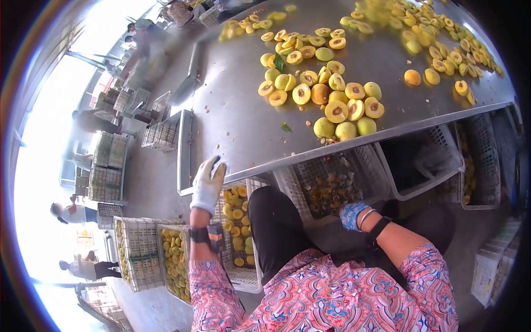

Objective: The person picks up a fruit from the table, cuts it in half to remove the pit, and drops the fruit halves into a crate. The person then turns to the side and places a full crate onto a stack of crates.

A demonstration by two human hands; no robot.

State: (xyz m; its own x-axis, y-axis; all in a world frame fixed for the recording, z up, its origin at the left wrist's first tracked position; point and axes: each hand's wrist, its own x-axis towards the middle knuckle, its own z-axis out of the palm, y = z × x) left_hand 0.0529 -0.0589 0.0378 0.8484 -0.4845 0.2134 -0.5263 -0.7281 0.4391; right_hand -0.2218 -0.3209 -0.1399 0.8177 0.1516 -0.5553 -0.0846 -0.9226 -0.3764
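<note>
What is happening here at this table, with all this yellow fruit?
A seated person works at a steel table covered with halved yellow fruit. The left hand, in a white glove, rests on the table edge. The right hand, in a blue glove, is low under the table, next to a white crate with fruit scraps in it; whether it holds anything cannot be seen. A second crate by the left arm holds fruit halves.

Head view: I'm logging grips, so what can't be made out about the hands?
Right hand: head view, fingers turned away in shadow under the table; any hold unclear.
Left hand: head view, fingertips lost at the table edge.
Far fruit: head view, blurred at the top edge.
</note>
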